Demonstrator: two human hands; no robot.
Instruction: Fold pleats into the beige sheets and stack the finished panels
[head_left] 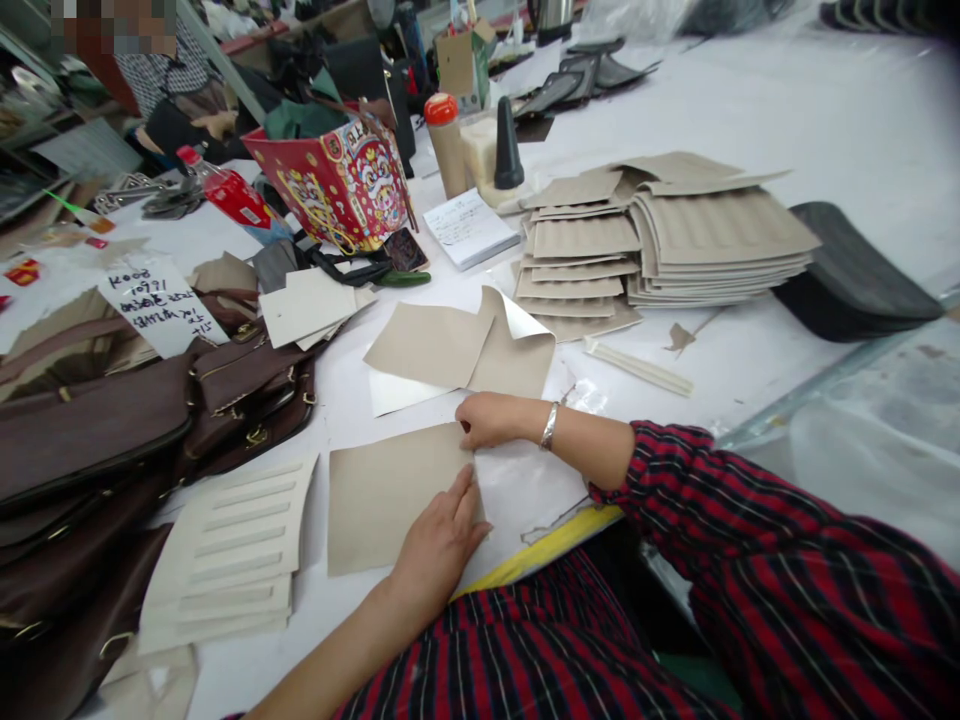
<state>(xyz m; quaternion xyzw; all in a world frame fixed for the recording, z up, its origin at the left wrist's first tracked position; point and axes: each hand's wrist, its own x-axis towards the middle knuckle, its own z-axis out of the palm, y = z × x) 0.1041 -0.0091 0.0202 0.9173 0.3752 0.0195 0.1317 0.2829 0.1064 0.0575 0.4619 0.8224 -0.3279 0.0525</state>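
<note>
A flat beige sheet (pixel 382 490) lies on the white table in front of me. My left hand (pixel 442 530) rests on the sheet's lower right part, palm down with the fingers stretched out. At the sheet's upper right corner is my right hand (pixel 491 420), its fingers curled together and pinching at the edge; what they hold is too small to make out. Just beyond, two beige pieces with white undersides (pixel 431 345) overlap, one with a curled corner. Left of the sheet is a stack of pale panels with grey strips (pixel 244 530).
Dark brown bags (pixel 97 420) fill the left side. Stacked beige panels (pixel 727 230) and a black curved piece (pixel 862 265) stand at the right. Farther back are a red patterned box (pixel 330 180), a notepad (pixel 469 228) and a black cone (pixel 508 150). A person sits at the upper left.
</note>
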